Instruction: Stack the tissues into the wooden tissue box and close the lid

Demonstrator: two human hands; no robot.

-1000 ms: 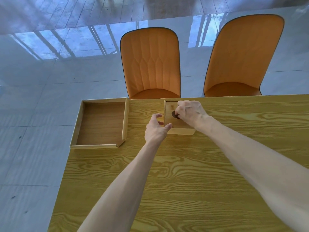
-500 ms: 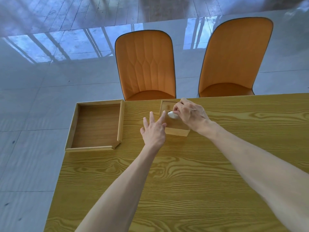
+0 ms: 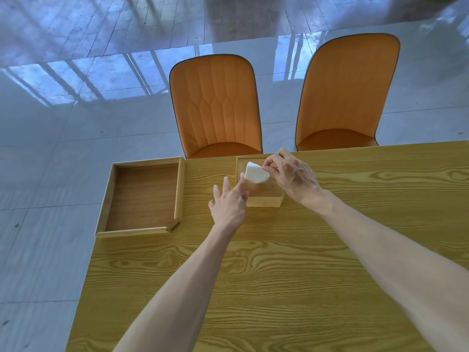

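One tissue shows, white, pinched at its edge by the right hand w/ thumb and fingertips, hanging just above the top of the wooden tissue box at the far edge of the worktop. Left hand is open, fingers spread, gripping nothing, index tip up against the box's left side & near the tissue's lower corner. Lid looks shut, w/ the tissue prob. coming up through its slot, but the hand hides the opening, so can't be sure. Risks: thin paper tears if pulled at an angle or too fast; the box, held only by a light finger touch, could tip or slide toward the far edge; a tissue left snagged in the slot may bunch. The empty wooden tray sits to the left, apart from the box.
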